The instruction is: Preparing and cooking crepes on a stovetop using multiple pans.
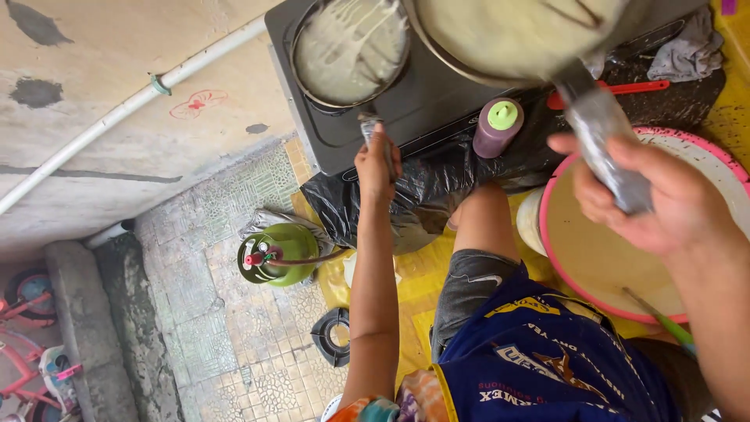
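Note:
My left hand grips the handle of a small pan coated with pale batter, resting on a black stove top. My right hand holds the foil-wrapped handle of a second, larger pan, lifted close to the camera, its inside covered with pale batter. Below that hand sits a big pink-rimmed basin of beige batter with a green-handled utensil in it.
A purple squeeze bottle with a green cap stands at the stove's front edge. A grey cloth lies at the right. A green gas cylinder sits on the tiled floor beside a wall pipe. A pink bicycle is far left.

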